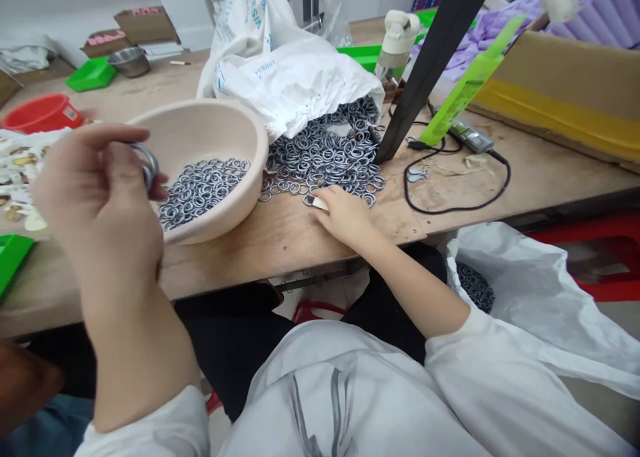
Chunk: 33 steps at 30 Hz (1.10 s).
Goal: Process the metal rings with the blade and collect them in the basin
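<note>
My left hand is raised in front of the pale basin, its fingers closed on a few shiny metal rings. Many grey metal rings lie inside that basin. On the wooden table, my right hand rests at the front edge of a heap of loose rings. Between its thumb and fingers is a small flat white piece with a dark tip, touching or close to a ring; its kind is unclear. The heap spills from the mouth of a white sack.
A dark slanted post rises right of the heap. Beyond it are a black cable, a yellow-green strip and a cardboard box. A red basin stands left. An open white bag hangs below the table's right side.
</note>
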Each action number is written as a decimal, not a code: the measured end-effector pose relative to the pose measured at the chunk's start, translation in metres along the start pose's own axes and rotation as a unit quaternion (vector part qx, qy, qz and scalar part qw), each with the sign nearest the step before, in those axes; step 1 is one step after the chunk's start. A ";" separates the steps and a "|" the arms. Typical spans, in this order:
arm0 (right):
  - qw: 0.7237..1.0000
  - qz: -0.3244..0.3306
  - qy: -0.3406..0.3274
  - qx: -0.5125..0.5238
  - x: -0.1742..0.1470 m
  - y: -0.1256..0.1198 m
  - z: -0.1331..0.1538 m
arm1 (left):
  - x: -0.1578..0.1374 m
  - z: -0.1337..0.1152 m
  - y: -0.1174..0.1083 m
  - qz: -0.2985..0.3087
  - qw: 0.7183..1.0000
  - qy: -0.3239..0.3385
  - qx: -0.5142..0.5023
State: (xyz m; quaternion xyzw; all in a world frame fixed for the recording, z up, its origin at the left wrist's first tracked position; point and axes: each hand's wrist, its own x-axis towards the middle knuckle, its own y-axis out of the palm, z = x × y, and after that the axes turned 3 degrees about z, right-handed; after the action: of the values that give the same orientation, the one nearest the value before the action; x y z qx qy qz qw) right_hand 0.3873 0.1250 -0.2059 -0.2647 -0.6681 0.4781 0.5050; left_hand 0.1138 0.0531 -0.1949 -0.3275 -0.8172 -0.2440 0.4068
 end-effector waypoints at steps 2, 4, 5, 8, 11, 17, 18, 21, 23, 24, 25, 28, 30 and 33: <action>0.998 0.027 -0.016 -0.049 0.016 0.003 0.004 | 0.015 0.014 -0.005 0.139 0.969 -0.015 0.205; 0.998 0.033 -0.023 -0.038 0.024 0.003 0.004 | 0.008 0.014 -0.005 0.150 0.954 0.000 0.261; 0.999 0.026 -0.026 0.002 0.024 0.002 0.004 | -0.003 0.009 -0.001 0.132 0.962 0.023 0.238; 0.961 -0.007 -0.050 0.272 0.004 0.000 0.008 | -0.055 -0.013 0.021 0.154 0.984 0.068 0.056; 0.833 -0.013 -0.042 0.552 -0.033 0.005 0.020 | -0.104 -0.025 0.053 0.271 0.946 -0.130 -0.126; 0.806 -0.069 -0.010 0.588 -0.077 0.025 0.034 | -0.136 -0.021 0.086 0.268 0.833 -0.330 -0.354; 0.813 -0.065 -0.026 0.577 -0.077 0.024 0.033 | -0.137 -0.021 0.087 0.266 0.820 -0.345 -0.371; 0.839 -0.039 -0.121 0.529 -0.070 0.017 0.028 | -0.139 -0.020 0.085 0.282 0.781 -0.372 -0.414; 0.850 -0.043 -0.157 0.500 -0.063 0.013 0.025 | -0.140 -0.022 0.085 0.278 0.755 -0.393 -0.445; 0.852 -0.048 -0.156 0.497 -0.061 0.012 0.024 | -0.140 -0.023 0.085 0.272 0.743 -0.405 -0.459; 0.853 -0.051 -0.146 0.498 -0.060 0.011 0.024 | -0.140 -0.024 0.085 0.265 0.731 -0.416 -0.472; 0.874 -0.053 -0.133 0.464 -0.061 0.010 0.023 | -0.138 -0.027 0.084 0.249 0.701 -0.445 -0.498; 0.907 -0.054 -0.160 0.385 -0.066 0.007 0.023 | -0.136 -0.028 0.084 0.235 0.692 -0.459 -0.505; 0.944 -0.044 -0.193 0.265 -0.073 0.001 0.025 | -0.135 -0.030 0.084 0.219 0.691 -0.479 -0.495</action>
State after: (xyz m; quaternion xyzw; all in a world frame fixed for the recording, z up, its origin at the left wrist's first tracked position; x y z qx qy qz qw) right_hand 0.3898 0.0554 -0.2384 0.0056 -0.6130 0.6569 0.4390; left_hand 0.2524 0.0434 -0.2788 -0.7234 -0.5672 -0.3271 -0.2191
